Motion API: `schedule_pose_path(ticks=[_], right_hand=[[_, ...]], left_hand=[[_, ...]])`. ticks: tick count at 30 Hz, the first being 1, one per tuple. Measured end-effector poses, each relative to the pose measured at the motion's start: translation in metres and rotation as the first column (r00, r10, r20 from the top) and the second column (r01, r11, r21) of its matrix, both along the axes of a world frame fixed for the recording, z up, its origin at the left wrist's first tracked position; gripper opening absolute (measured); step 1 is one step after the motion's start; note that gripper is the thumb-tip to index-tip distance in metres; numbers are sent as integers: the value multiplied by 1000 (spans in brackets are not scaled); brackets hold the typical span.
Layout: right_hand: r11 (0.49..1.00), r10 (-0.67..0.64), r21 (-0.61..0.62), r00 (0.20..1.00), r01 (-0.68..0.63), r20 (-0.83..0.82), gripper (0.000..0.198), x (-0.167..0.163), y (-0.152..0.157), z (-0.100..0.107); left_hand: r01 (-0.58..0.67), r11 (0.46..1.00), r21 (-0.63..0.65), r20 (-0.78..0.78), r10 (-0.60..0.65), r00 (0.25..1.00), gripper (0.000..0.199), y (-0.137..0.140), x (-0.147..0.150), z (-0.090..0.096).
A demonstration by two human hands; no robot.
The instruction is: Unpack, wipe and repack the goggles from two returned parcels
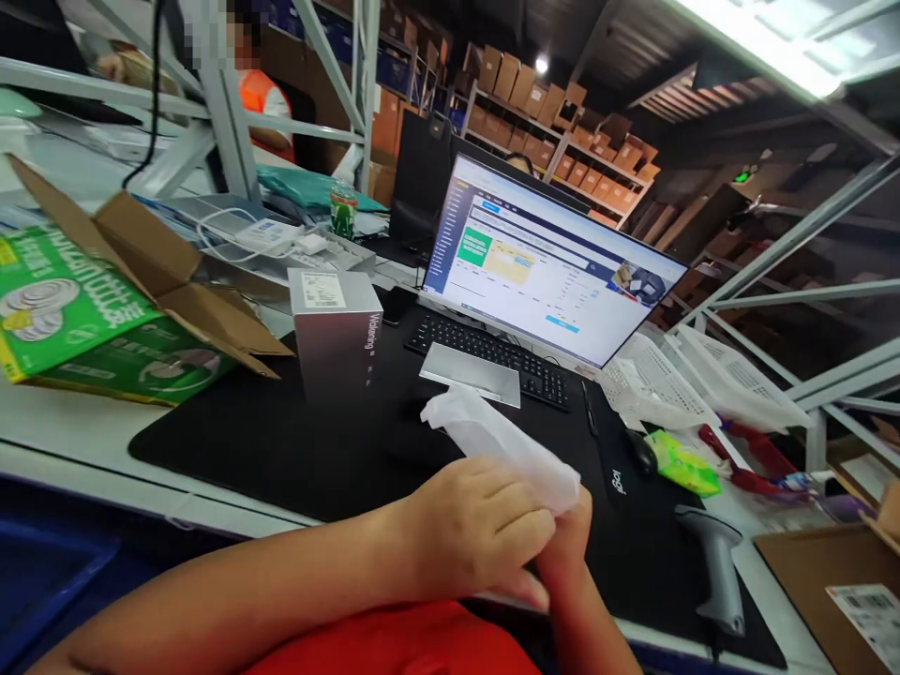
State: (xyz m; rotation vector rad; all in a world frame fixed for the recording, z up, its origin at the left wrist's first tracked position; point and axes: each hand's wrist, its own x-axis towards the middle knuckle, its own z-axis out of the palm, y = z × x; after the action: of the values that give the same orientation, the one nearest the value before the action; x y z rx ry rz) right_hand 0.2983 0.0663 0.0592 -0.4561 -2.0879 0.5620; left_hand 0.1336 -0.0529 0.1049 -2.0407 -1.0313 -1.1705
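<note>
Close to my body, above the black desk mat (281, 459), both hands are together on a soft white wrapped bundle (502, 445). Its wrapping looks like thin paper or film, and what lies inside is hidden. My left hand (478, 530) is closed, its fingers curled at the bundle's near end. Partly hidden behind it, my right hand (571, 530) is closed around the right end. Just beyond the bundle, a flat silver-white box piece (471, 368) rests against the keyboard (492, 352). A tall silver-grey box (334, 328) with a label on top stands farther left.
A monitor (541, 262) stands behind the keyboard. At left lies an open green carton (105, 319) with raised flaps. To the right are a mouse (641, 453), a green packet (682, 461), a barcode scanner (713, 567) and white baskets (661, 384). Another person (263, 98) is behind the frame.
</note>
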Motion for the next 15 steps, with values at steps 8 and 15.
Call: schedule_pose_path(ticks=[8,15], right_hand=[[906,238,-376,969,-195,71,27,-18,33,16],[849,210,-476,973,-230,-96,21,-17,74,18]], left_hand=[[-230,694,-682,24,335,942,88,0,-79,-15],[-368,616,-696,74,572,817,30,-1,-104,-41]])
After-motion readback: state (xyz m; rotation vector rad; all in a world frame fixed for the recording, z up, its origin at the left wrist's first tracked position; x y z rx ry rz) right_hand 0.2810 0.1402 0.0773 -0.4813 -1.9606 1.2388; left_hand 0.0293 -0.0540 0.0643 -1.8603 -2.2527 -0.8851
